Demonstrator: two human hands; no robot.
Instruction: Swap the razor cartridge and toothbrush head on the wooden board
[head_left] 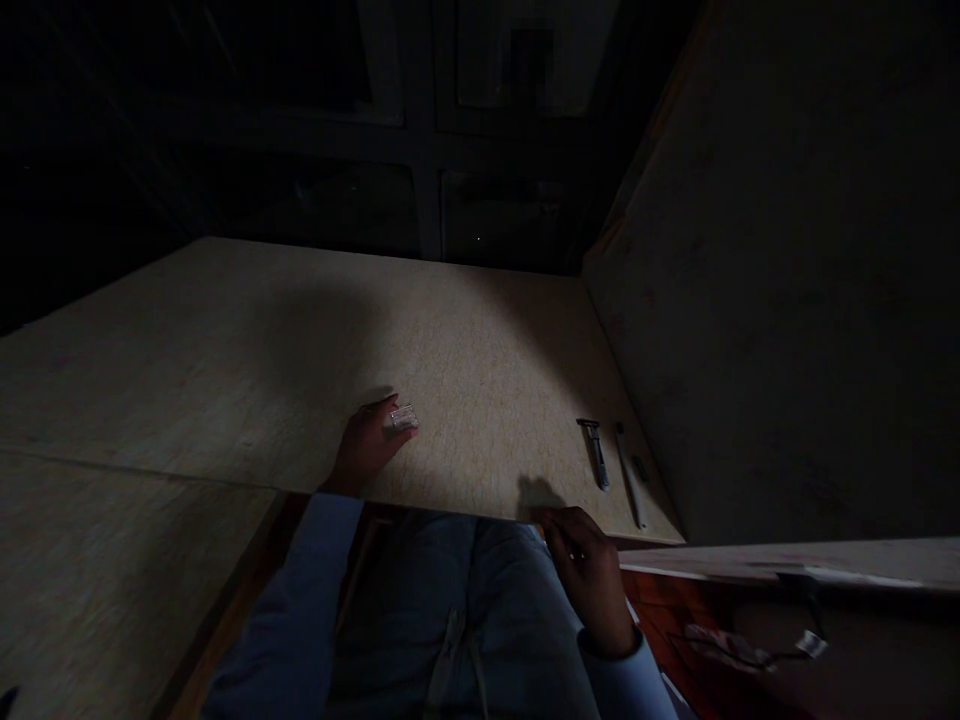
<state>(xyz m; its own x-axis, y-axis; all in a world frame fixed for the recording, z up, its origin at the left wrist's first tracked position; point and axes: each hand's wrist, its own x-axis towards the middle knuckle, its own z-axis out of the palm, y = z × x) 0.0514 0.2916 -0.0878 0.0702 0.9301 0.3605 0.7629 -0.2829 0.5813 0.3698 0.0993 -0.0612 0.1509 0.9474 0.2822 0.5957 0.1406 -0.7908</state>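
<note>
Head view, clear object (404,417) in left hand (369,438), inside table edge (450,509)

On the pale table (465,340), toward 4 o'clock, a razor (598,462) lies with its head pointing to 11. Just beside it at 3 is a slim toothbrush (631,485), its head also toward 11, then a small dark green item (640,468), too dim to identify. A dim wall (795,280) rises at 3 o'clock; dark framed panes (502,220) stand at 12.
</note>
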